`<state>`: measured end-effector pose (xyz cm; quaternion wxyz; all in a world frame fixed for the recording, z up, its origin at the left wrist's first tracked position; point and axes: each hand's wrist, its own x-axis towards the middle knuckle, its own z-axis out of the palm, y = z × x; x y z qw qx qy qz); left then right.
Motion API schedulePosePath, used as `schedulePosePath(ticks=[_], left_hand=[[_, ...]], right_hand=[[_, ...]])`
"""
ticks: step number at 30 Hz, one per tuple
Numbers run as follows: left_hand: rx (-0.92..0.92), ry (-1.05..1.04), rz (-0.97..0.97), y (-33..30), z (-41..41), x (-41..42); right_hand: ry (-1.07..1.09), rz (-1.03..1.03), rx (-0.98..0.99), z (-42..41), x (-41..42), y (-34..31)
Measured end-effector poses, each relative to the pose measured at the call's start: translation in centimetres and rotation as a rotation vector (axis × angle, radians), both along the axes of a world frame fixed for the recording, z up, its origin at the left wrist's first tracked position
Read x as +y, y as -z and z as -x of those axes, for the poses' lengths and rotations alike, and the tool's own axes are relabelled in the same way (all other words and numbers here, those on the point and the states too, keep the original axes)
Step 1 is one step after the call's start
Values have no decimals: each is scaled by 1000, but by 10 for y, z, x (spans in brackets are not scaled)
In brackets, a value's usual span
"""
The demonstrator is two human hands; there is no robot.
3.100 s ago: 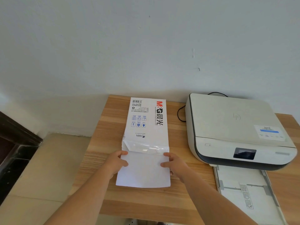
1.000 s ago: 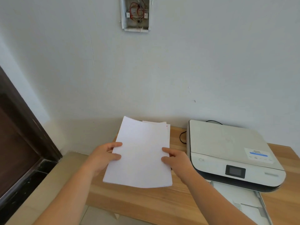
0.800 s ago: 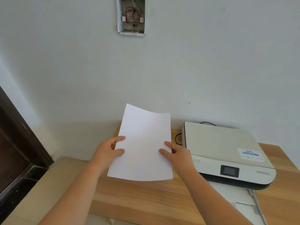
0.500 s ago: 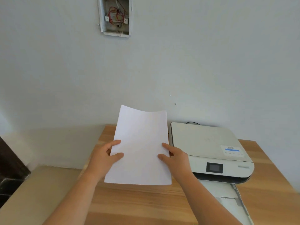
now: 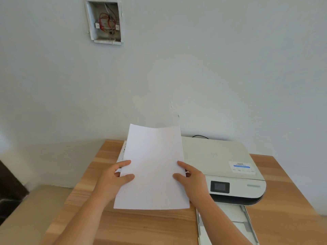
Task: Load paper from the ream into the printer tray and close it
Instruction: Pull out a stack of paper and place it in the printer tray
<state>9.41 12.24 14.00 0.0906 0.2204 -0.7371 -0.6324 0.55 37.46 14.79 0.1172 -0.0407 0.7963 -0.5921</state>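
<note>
I hold a stack of white paper (image 5: pixel 153 167) up in front of me above the wooden table, tilted toward me. My left hand (image 5: pixel 113 179) grips its left edge and my right hand (image 5: pixel 192 177) grips its right edge. Behind the sheets, only a sliver of the ream wrapper (image 5: pixel 122 152) shows at the left. The white printer (image 5: pixel 226 161) sits to the right with its lid down. Its paper tray (image 5: pixel 230 221) is pulled out toward me, partly hidden by my right forearm.
The wooden table (image 5: pixel 141 228) stands against a pale wall. An open electrical box with red wires (image 5: pixel 105 22) is set high in the wall. A black cable (image 5: pixel 200 136) runs behind the printer. A dark door frame (image 5: pixel 8 184) is at far left.
The paper came out of the ream wrapper and was lifted off the table in both hands. Over the last second the sheets and hands shifted slightly right, toward the printer.
</note>
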Motion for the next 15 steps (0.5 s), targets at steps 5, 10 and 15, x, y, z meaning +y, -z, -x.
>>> schedulePosePath(ticks=[5, 10, 15], left_hand=[[15, -61, 20, -7, 12, 68], [18, -84, 1, -13, 27, 127], [27, -88, 30, -21, 42, 177]], right_hand=[[-56, 24, -7, 20, 56, -2], [-67, 33, -10, 42, 112, -5], [-59, 55, -25, 55, 161, -7]])
